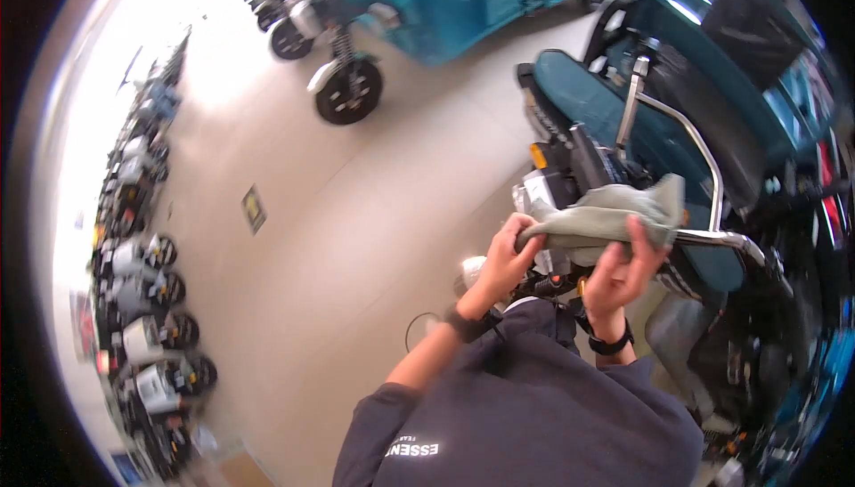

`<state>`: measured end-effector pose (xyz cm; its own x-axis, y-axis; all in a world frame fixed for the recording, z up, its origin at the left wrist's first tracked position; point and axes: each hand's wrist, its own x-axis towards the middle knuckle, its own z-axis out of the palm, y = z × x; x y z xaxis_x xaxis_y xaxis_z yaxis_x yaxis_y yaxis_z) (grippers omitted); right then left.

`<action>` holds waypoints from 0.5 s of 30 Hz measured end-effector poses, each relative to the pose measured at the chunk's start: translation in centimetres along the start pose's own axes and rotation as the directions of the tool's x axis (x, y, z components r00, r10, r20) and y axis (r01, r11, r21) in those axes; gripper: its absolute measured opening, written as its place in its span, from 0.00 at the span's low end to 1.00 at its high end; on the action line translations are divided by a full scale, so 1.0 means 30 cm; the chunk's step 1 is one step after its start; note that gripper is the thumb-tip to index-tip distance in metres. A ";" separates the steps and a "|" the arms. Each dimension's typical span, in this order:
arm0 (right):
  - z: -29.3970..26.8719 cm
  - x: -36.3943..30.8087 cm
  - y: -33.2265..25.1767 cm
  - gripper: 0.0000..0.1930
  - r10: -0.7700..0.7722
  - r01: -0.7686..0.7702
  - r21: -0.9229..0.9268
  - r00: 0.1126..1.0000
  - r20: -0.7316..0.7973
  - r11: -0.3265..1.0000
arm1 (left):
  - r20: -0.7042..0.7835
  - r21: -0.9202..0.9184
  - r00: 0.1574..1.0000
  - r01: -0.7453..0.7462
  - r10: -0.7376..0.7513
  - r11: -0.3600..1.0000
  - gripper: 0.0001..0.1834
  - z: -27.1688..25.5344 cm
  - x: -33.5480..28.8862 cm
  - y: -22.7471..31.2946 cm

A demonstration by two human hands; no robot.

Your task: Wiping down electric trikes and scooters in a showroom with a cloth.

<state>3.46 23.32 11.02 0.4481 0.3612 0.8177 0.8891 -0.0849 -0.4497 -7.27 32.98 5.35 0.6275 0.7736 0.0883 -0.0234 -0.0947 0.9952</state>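
A grey-green cloth [597, 220], folded and loosely bunched, is stretched between my two hands in front of my body. My left hand [515, 254] pinches its left end between thumb and fingers. At the cloth's right part, my right hand [623, 271] grips from below, with a finger pressed along its front. The cloth is held above a parked electric vehicle and covers part of its handlebar area. Beyond it shows the vehicle's teal seat [579, 95]. A bent chrome rail [704, 131] runs up close to the right end of the cloth.
A teal cargo tricycle [445, 6] with a black front wheel [349, 93] stands at the far side. Several scooters [147, 336] line the left wall. Pale floor tiles carry a small yellow-and-black sticker [254, 209]. More dark vehicle parts [748, 353] crowd the right.
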 end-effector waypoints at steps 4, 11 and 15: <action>-0.018 0.073 0.080 0.17 0.098 -0.154 -0.308 0.977 -0.191 0.939 | 0.564 0.010 0.825 0.028 -0.029 1.000 0.11 0.045 0.136 0.004; 0.152 0.006 0.198 0.17 0.535 -0.405 -0.612 0.844 0.035 0.680 | 0.752 0.069 0.653 0.068 -0.097 0.995 0.16 -0.036 0.192 -0.067; 0.242 0.032 0.186 0.19 0.530 -0.262 -0.883 0.848 -0.018 0.389 | 0.775 -0.058 0.631 -0.006 0.049 0.998 0.14 -0.159 0.278 -0.054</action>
<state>8.18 29.94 6.70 0.8527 0.2443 0.4617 0.3107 -0.9477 -0.0725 -5.69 42.58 4.67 0.9974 -0.0022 0.0722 -0.0722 -0.0625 0.9954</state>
